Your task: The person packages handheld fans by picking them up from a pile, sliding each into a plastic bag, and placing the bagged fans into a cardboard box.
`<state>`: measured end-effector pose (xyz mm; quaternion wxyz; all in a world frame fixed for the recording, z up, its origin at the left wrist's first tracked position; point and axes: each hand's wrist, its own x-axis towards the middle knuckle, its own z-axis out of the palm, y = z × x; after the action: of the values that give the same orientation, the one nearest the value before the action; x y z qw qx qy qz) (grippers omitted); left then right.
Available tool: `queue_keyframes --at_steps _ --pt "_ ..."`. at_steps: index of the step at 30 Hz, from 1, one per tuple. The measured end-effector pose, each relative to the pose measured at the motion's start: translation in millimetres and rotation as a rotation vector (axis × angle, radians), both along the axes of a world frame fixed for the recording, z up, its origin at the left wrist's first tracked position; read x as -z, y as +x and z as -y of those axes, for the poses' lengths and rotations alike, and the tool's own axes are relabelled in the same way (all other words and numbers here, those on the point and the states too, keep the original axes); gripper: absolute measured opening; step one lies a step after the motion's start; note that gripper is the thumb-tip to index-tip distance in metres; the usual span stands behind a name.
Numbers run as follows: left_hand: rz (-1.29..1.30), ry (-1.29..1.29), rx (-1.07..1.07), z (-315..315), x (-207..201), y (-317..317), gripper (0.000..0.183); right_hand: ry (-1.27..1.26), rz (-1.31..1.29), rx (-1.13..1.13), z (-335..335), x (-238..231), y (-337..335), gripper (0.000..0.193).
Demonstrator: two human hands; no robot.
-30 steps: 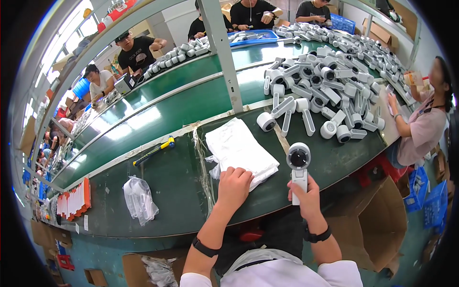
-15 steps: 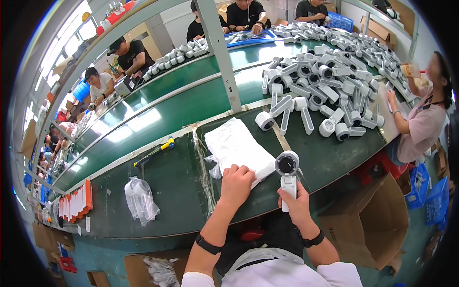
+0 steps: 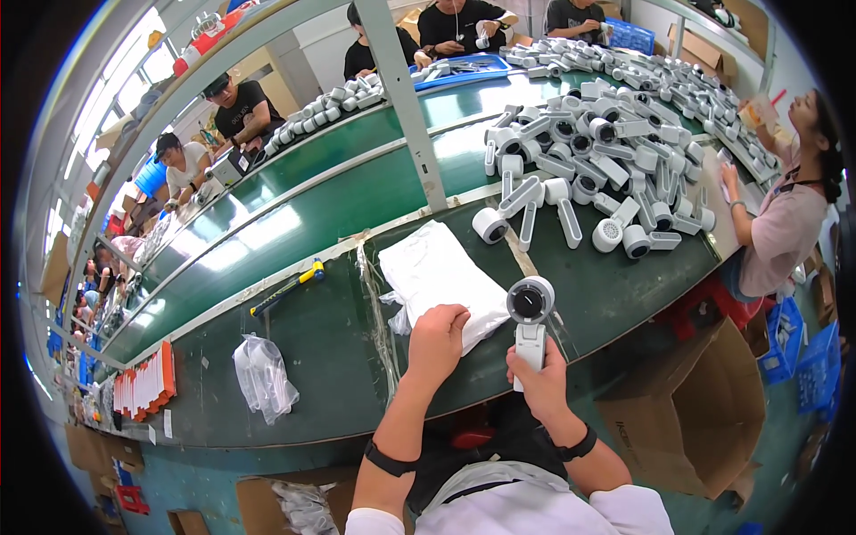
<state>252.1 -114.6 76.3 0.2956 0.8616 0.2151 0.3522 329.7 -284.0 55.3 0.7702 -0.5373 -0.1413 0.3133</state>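
My right hand (image 3: 542, 370) grips a white and grey handheld fan (image 3: 530, 343) by its handle. The fan stands head up, with the dark round middle of its head facing me. My left hand (image 3: 437, 341) is over the near edge of a stack of white plastic bags (image 3: 441, 272), its fingers curled together in a pinch. Whether a bag edge is between those fingertips I cannot make out. Just beyond the bags lie several loose fans (image 3: 517, 201), at the near side of a big heap of the same fans (image 3: 606, 152).
A yellow and black tool (image 3: 287, 287) and a clear bag with white parts (image 3: 265, 378) lie to the left on the green bench (image 3: 330, 357). Orange-edged cards (image 3: 145, 382) stand farther left. A metal post (image 3: 415, 116) rises behind. An open carton (image 3: 687, 410) is at right, near a co-worker (image 3: 780, 214).
My left hand has lifted slightly off the bags and its fingers have drawn together. The fan in my right hand has shifted slightly left. A co-worker at the back has raised a hand.
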Motion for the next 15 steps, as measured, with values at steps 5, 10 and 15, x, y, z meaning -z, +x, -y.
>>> queue_keyframes --at_steps 5,10,15 --pt "0.036 -0.052 -0.003 2.9 -10.4 -6.0 0.009 -0.032 -0.023 -0.101 1.0 -12.5 -3.0 0.021" --pt "0.056 -0.098 0.034 7.4 -21.3 -11.7 0.01 -0.03 -0.03 -0.247 14.6 -13.7 2.5 0.025" --pt "0.059 -0.358 0.087 30.9 -26.2 -16.3 0.008 -0.011 0.024 0.02 -13.4 -12.8 2.5 0.043"
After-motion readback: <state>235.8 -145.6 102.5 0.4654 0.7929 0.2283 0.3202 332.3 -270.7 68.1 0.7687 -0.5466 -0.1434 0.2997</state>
